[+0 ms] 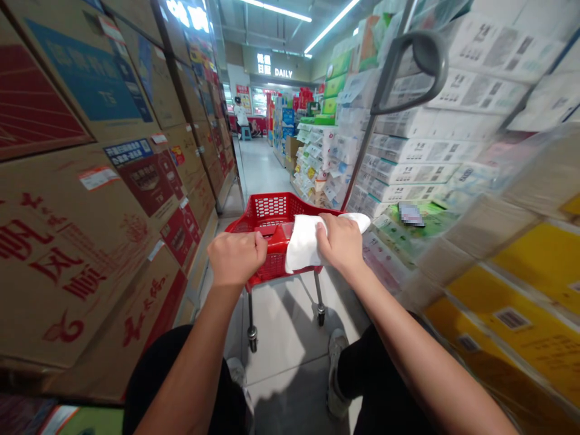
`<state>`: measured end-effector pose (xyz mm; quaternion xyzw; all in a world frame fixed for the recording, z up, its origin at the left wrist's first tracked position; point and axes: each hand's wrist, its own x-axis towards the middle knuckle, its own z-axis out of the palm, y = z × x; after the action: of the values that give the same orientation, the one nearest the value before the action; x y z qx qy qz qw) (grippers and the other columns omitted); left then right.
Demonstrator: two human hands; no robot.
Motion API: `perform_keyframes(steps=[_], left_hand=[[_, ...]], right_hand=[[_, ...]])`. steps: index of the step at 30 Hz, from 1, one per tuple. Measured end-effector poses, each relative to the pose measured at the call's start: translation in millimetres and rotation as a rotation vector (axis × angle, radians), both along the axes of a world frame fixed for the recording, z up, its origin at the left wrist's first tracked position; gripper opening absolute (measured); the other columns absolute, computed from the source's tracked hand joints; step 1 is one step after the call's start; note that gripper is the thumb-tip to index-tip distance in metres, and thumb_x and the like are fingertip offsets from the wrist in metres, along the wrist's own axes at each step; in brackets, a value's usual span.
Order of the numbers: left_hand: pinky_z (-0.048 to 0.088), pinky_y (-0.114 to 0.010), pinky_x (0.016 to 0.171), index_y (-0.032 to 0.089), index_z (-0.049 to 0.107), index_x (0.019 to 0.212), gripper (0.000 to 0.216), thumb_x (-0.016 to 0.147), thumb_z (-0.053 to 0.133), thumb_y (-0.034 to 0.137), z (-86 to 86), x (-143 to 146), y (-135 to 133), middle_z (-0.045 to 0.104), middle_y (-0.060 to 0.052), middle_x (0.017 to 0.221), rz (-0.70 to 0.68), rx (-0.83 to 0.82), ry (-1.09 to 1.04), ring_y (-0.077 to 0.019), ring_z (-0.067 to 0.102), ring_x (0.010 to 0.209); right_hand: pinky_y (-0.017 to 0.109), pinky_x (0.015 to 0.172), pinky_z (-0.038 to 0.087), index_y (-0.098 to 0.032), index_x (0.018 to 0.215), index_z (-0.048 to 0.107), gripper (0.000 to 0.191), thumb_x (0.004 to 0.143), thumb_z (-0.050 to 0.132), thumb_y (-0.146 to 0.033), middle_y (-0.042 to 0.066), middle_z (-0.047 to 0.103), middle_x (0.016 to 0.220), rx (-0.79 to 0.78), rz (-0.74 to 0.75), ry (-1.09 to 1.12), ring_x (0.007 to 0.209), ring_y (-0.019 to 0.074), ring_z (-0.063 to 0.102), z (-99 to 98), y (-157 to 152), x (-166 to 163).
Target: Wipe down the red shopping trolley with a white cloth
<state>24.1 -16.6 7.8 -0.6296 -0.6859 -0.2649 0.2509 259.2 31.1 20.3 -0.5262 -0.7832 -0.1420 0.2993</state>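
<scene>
A red plastic shopping cart (273, 206) with perforated basket walls stands upright in front of me on the tiled floor. My left hand (236, 258) is closed round the left end of its red handlebar (277, 241). On the right side of the bar, my right hand (343, 241) grips a white cloth or paper wipe (302, 246). The wipe drapes over the handlebar and sticks out past both sides of that hand. Both hands hide the bar's ends. Beneath the basket, two caster wheels on metal legs show between my shoes.
Stacked cardboard cartons (54, 241) wall the left side. On the right rise white packs (426, 148) and yellow packs (534, 272). A grey loop handle (438, 63) on a metal pole leans above the cart's right side. A person (240, 112) sits far ahead along the aisle.
</scene>
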Motion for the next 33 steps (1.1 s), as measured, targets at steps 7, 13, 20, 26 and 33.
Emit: perform_keyframes(steps=[7, 13, 20, 26, 33], left_hand=[[0.035, -0.036, 0.063, 0.012, 0.077, 0.069, 0.048, 0.091, 0.041, 0.034, 0.4, 4, 2, 0.071, -0.016, 0.065, -0.001, 0.016, -0.008, -0.0262, 0.064, 0.063], [0.031, -0.034, 0.061, 0.014, 0.076, 0.067, 0.046, 0.092, 0.042, 0.032, 0.3, -3, 1, 0.071, -0.014, 0.065, -0.034, 0.010, 0.067, -0.0241, 0.064, 0.062], [0.029, -0.034, 0.060, 0.016, 0.074, 0.064, 0.046, 0.093, 0.042, 0.033, -1.6, -18, 3, 0.070, -0.012, 0.063, -0.060, 0.054, 0.095, -0.0235, 0.064, 0.063], [0.031, -0.035, 0.062, 0.015, 0.076, 0.068, 0.047, 0.092, 0.041, 0.034, -3.0, -13, 4, 0.070, -0.013, 0.064, -0.034, 0.035, 0.051, -0.0253, 0.064, 0.064], [0.031, -0.035, 0.063, 0.014, 0.077, 0.071, 0.049, 0.093, 0.039, 0.036, -1.9, 0, 3, 0.071, -0.015, 0.068, -0.016, 0.004, 0.011, -0.0264, 0.064, 0.065]], right_hand=[[0.041, 0.110, 0.032, -0.015, 0.132, 0.061, 0.041, 0.100, 0.044, -0.034, 0.013, 0.062, 0.138, 0.103, 0.302, 0.079, 0.131, 0.0279, 0.050, -11.2, -28, -65], [0.040, 0.105, 0.035, -0.014, 0.129, 0.062, 0.038, 0.100, 0.044, -0.030, 0.013, 0.065, 0.132, 0.080, 0.360, 0.029, 0.123, 0.0266, 0.055, -2.5, -29, -74], [0.037, 0.087, 0.036, -0.016, 0.110, 0.068, 0.036, 0.101, 0.039, -0.035, 0.012, 0.072, 0.102, 0.043, 0.073, 0.002, 0.095, 0.0269, 0.062, 1.0, -2, -22], [0.038, 0.089, 0.032, -0.017, 0.103, 0.069, 0.038, 0.102, 0.035, -0.033, 0.011, 0.073, 0.097, 0.059, 0.011, 0.014, 0.093, 0.0265, 0.061, -5.3, 5, 5], [0.038, 0.095, 0.031, -0.019, 0.122, 0.065, 0.038, 0.091, 0.042, -0.020, 0.010, 0.070, 0.121, 0.038, 0.197, 0.038, 0.110, 0.0253, 0.059, 1.5, -5, -30]])
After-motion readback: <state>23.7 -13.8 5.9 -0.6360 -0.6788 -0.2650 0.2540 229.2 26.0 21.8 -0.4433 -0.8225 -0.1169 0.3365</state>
